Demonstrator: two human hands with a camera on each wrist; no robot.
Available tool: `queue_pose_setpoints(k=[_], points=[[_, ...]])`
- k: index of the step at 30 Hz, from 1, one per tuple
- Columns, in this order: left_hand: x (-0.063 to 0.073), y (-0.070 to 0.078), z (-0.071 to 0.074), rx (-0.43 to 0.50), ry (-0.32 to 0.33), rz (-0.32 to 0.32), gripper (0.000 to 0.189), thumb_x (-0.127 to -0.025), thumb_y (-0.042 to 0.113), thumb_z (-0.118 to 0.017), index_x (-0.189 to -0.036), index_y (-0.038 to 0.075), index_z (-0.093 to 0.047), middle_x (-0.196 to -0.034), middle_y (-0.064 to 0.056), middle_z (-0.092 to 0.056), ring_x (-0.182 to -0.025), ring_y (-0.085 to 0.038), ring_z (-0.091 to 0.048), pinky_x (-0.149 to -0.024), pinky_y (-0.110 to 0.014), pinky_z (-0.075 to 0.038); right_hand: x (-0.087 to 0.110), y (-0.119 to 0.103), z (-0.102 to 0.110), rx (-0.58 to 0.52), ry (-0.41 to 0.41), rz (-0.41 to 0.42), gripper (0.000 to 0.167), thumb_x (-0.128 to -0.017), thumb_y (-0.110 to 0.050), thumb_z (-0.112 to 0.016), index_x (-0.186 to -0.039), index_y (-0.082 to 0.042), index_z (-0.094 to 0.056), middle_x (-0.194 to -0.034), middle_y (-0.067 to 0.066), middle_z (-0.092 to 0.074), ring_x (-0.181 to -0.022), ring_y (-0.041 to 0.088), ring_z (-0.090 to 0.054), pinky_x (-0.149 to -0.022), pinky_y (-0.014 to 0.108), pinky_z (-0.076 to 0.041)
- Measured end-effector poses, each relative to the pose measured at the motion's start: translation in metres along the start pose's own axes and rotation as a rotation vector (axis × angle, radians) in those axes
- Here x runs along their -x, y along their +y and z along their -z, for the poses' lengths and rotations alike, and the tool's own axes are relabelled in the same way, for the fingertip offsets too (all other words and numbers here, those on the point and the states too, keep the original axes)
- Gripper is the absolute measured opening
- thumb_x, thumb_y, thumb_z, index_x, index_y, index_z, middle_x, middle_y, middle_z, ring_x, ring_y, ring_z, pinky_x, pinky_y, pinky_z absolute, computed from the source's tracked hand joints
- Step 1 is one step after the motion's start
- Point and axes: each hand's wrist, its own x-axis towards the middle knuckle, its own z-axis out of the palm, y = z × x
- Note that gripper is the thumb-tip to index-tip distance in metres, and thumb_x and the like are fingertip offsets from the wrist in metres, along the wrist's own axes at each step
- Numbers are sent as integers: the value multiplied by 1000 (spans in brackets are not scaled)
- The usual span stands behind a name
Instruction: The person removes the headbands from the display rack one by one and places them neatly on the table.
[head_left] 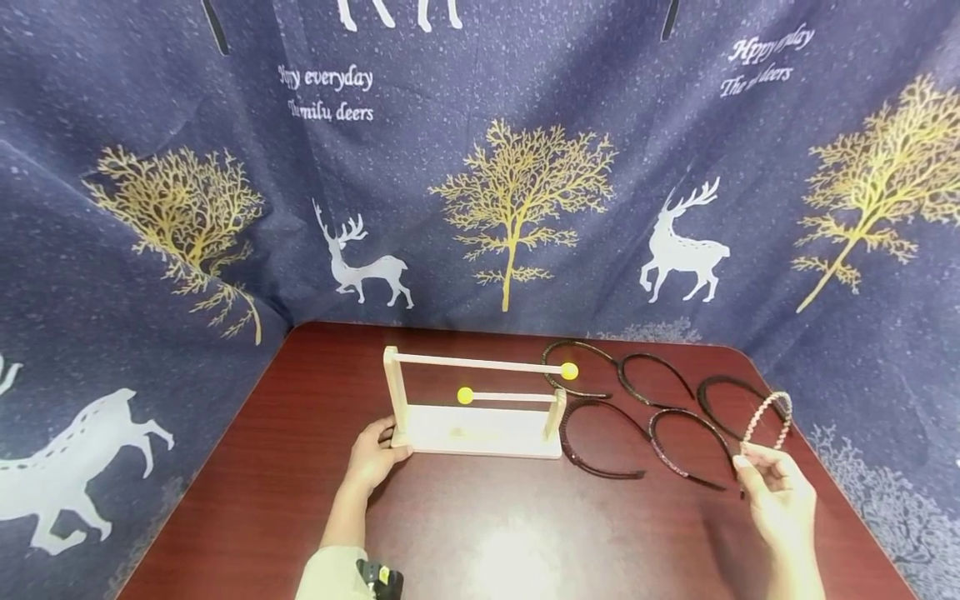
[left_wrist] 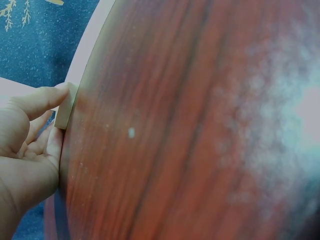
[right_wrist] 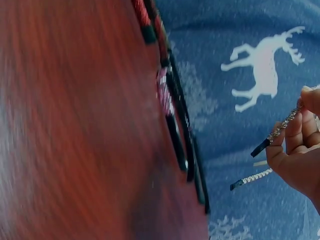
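A pale wooden rack stands mid-table, with two horizontal rods at different heights, each tipped by a yellow ball. My left hand grips the left end of its base; in the left wrist view the thumb and fingers pinch the base's corner. At the right side my right hand pinches a beaded headband near one end, raised above the table. In the right wrist view the headband's black tips hang free of the hand.
Several dark headbands, among them a black one and a pinkish glittery one, lie on the red-brown table right of the rack. A blue cloth printed with deer and trees hangs behind and beside the table.
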Motion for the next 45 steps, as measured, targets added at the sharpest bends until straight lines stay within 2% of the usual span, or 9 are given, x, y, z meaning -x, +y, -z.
queue_pose_setpoints(k=[3,6,9,13,20,28,33,38,45], points=[[0,0,0,6,-4,8,63,-74,-1,-74,-131,-7,-46,-120,-27,-53,-107,-40,-54,-83,-40,-50,4,-7,9,242,-8,-5,23,-84,1,-66,-105,7,-62,-80,-6,-63,-65,2,-57,-50,12,-42],[0,0,0,3,-9,3,63,-74,-1,-74,-131,-7,-46,-121,-28,-52,-107,-40,-54,-84,-41,-50,7,-25,11,402,-36,-7,16,-85,-1,-64,-101,1,-63,-79,-12,-61,-68,-4,-56,-54,9,-41],[0,0,0,4,-11,1,63,-75,-1,-74,-131,-8,-45,-121,-28,-52,-108,-40,-53,-85,-42,-49,11,-46,8,466,-60,-25,11,-85,1,-62,-96,-2,-63,-77,-17,-60,-69,-8,-55,-59,6,-39],[0,-1,0,5,-12,-1,63,-75,-1,-73,-131,-8,-45,-121,-28,-52,-108,-41,-53,-84,-42,-49,13,-64,8,588,-93,-52,10,-84,2,-62,-94,1,-61,-74,-25,-56,-65,-13,-51,-56,6,-38],[0,-1,0,-3,-9,12,64,-75,-1,-73,-132,-7,-45,-121,-26,-52,-108,-39,-53,-84,-42,-49,13,-65,22,819,-164,-76,14,-84,-4,-63,-97,3,-60,-70,-29,-51,-60,-16,-45,-52,15,-37],[-2,-2,-1,9,-2,3,63,-73,-3,-74,-130,-8,-46,-119,-27,-53,-106,-39,-55,-83,-40,-50,13,-53,36,916,-219,-24,12,-80,-3,-65,-91,2,-62,-66,-8,-62,-56,-14,-46,-56,24,-36],[-2,0,0,18,-6,8,63,-74,-3,-74,-130,-8,-45,-120,-27,-53,-106,-39,-54,-83,-40,-50,10,-50,46,879,-281,-64,12,-81,-2,-65,-91,5,-62,-67,-13,-61,-59,-11,-50,-56,19,-36],[-1,0,0,20,-10,15,63,-74,-2,-73,-131,-8,-45,-120,-27,-52,-107,-40,-54,-83,-40,-51,7,-46,54,856,-369,-98,13,-83,-3,-66,-91,6,-64,-69,-10,-64,-64,-9,-52,-57,13,-37],[-1,0,-1,-5,5,11,63,-73,-2,-74,-130,-7,-46,-119,-27,-53,-106,-39,-55,-83,-40,-50,2,-44,63,887,-488,-159,16,-85,-13,-67,-92,1,-68,-80,-7,-67,-75,-12,-48,-59,15,-38]])
